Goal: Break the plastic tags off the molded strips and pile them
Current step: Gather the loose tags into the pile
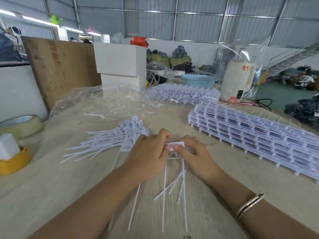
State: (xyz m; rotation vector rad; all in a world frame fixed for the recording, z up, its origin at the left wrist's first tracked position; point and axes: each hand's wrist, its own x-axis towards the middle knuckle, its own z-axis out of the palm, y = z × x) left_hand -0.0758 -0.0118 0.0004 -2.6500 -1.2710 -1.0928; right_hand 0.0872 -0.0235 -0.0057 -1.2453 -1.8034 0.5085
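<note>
Both forearms reach up from the bottom edge onto a pale wooden table, the right one wearing a metal bracelet. At mid-table the left hand and the right hand meet, fingers curled, each pinching one end of a small white strip of molded tags held between them. Thin white tails hang from that strip and fan out over the table toward the camera, between the two wrists.

Just left of the left hand lies a pile of loose tags, their square heads bunched near the knuckles and their long tails pointing away to the left. To the right, well apart from the hands, sits a thick stack of molded strips, running diagonally along the table edge. A second bundle of strips lies farther back, beside crumpled clear plastic wrap. At the far left edge sit a roll of tan tape and a yellow tape roll. Behind the bundles stand a blue basket and a white kettle.
</note>
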